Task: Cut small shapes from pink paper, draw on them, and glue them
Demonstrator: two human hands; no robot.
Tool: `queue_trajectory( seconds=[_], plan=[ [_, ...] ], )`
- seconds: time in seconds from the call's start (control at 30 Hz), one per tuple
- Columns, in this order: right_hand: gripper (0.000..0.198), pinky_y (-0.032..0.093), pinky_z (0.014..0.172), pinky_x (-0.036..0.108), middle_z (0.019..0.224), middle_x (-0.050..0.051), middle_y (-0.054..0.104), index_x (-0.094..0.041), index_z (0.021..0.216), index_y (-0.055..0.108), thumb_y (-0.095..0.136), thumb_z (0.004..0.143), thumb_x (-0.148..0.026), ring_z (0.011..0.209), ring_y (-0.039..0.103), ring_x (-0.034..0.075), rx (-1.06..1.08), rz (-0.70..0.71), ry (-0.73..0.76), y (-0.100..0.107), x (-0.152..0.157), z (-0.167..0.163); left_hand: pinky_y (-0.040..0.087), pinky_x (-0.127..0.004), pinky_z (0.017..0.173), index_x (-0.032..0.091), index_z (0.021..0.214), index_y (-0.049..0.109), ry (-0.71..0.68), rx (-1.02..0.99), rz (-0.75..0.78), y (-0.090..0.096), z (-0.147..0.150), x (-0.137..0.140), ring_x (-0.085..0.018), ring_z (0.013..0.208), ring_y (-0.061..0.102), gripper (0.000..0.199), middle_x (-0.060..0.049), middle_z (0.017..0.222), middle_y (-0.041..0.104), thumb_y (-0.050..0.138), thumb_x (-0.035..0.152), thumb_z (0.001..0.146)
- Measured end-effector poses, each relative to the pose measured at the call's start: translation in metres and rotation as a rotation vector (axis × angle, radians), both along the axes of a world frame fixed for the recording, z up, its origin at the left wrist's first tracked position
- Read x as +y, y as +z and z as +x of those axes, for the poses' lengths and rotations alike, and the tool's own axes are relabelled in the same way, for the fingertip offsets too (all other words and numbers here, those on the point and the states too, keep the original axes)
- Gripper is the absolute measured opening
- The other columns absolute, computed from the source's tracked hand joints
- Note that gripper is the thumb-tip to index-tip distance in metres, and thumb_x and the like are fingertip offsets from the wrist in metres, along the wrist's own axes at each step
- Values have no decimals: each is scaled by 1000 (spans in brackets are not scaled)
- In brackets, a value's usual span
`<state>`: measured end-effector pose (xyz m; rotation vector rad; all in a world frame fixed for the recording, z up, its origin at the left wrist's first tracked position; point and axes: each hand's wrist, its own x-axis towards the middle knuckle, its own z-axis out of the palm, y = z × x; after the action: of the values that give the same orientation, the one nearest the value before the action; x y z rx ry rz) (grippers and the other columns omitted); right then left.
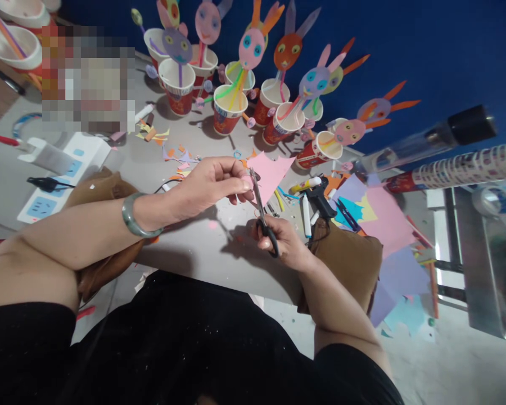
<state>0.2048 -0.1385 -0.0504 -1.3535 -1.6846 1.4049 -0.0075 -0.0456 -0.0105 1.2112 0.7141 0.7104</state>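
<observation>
My left hand, with a green bangle at its wrist, pinches a small piece of pink paper between thumb and fingers. Black-handled scissors are gripped in my right hand, their blades pointing up beside the pinched piece. Just behind the blades is a larger pink paper sheet with scalloped cut edges. Whether that sheet touches the small piece is hidden by my fingers and the scissors.
Paper cups with rabbit-faced spoons stand along the back. Paper scraps lie left of centre. A glue gun, markers and coloured sheets crowd the right, near a brown cushion. Power strips lie at left.
</observation>
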Motion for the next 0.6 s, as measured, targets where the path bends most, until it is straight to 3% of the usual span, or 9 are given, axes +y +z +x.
queue_trajectory(
  seconds=[0.6],
  plan=[
    [70, 31, 60, 29, 63, -2, 49, -20, 63, 50, 62, 69, -89, 63, 41, 12, -6, -26, 9, 1, -1, 0, 52, -26, 66, 18, 74, 60, 25, 2, 16, -1, 0, 1, -10, 68, 65, 14, -2, 73, 72, 70, 24, 82]
  ],
)
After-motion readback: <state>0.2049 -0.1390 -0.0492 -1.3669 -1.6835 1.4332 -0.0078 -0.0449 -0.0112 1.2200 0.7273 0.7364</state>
